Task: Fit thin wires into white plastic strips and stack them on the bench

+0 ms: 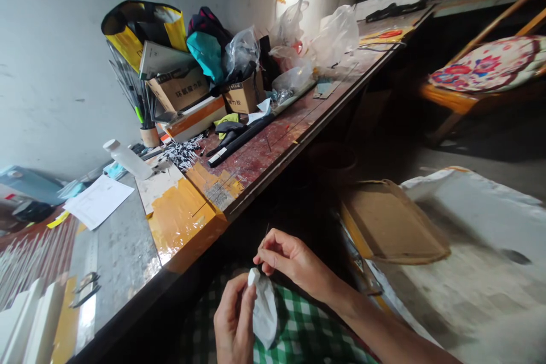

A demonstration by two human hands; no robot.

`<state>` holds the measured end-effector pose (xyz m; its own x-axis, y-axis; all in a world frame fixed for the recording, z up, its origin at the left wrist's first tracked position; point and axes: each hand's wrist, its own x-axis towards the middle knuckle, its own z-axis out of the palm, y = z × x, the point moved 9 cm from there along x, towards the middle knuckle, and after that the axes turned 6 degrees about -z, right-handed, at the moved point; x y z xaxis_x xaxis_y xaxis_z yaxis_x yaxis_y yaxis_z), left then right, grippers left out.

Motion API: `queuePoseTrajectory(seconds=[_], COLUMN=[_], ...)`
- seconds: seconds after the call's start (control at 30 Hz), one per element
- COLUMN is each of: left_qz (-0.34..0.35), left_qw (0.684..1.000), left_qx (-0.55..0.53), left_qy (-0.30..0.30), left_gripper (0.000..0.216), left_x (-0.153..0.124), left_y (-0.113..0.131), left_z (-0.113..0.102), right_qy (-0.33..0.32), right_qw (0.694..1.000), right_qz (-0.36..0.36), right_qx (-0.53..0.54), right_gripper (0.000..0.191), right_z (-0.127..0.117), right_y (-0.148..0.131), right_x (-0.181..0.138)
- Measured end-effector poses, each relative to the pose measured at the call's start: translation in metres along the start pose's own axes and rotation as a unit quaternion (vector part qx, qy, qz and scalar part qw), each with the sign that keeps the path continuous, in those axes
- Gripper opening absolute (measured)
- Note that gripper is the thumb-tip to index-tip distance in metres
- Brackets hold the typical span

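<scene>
Bottom centre of frame: left hand (234, 321) is clenched round a wad of white cloth (264, 311), thumb pressing its top end. I can't tell cloth from tissue, and the lower part is behind the fingers.

Right hand (290, 260) sits just above it, fingertips pinched on a thin dark rod (265, 236). Only a sliver sticks up past the fingers, so I can't say whether it's a needle or a wire. The rest is hidden in the grip. The rod's lower end looks to meet the cloth, contact unclear.

Both hands are over a green checked fabric (307, 331) on the lap, cut off by the bottom edge.

Workbench (273, 153) runs from lower left to upper right, with yellow tape (181, 217) on the near edge. Upper left: two cardboard boxes (181, 90) with Chinese print, too blurred to read. White bottle (126, 158) shows no visible label. Paper sheet (98, 201) has print too small to read. The scatter of thin black-and-white sticks (182, 153) is hard to resolve.

Right of centre: flat cardboard (392, 222), partly in shadow.
</scene>
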<state>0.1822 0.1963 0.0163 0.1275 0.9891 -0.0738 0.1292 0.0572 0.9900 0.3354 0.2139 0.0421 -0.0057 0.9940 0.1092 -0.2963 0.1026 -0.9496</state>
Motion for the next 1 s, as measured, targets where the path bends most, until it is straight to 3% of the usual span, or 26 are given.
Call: queuePoseTrajectory(seconds=[0.13,0.33,0.5,0.77,0.87,1.0], left_qz=[-0.049,-0.041,-0.012,0.147,0.175,0.202], left_qw=[0.998,0.998,0.999,0.972,0.951,0.937], left_qx=[0.029,0.035,0.042,0.140,0.180,0.202], left_qy=[-0.002,-0.019,-0.029,0.121,0.178,0.200], left_gripper=[0.038,0.039,0.026,0.016,0.016,0.016], left_x=[0.000,0.001,-0.002,-0.016,-0.023,-0.026], left_y=[-0.006,0.002,0.005,0.016,0.017,0.023], left_z=[-0.003,0.000,0.002,-0.010,-0.012,-0.013], right_qy=[-0.027,-0.076,-0.007,0.092,0.091,0.071], right_qw=[0.999,0.997,0.998,0.995,0.994,0.996], right_qz=[-0.005,-0.004,-0.004,-0.017,-0.021,-0.024], right_qx=[0.021,0.028,-0.063,-0.040,-0.049,-0.050], right_gripper=[0.014,0.014,0.014,0.022,0.024,0.027], right_z=[0.005,0.012,0.001,-0.012,-0.011,-0.006], right_y=[-0.005,-0.017,-0.011,-0.011,-0.009,-0.009], right_x=[0.001,-0.002,-0.003,-0.005,-0.005,-0.003])
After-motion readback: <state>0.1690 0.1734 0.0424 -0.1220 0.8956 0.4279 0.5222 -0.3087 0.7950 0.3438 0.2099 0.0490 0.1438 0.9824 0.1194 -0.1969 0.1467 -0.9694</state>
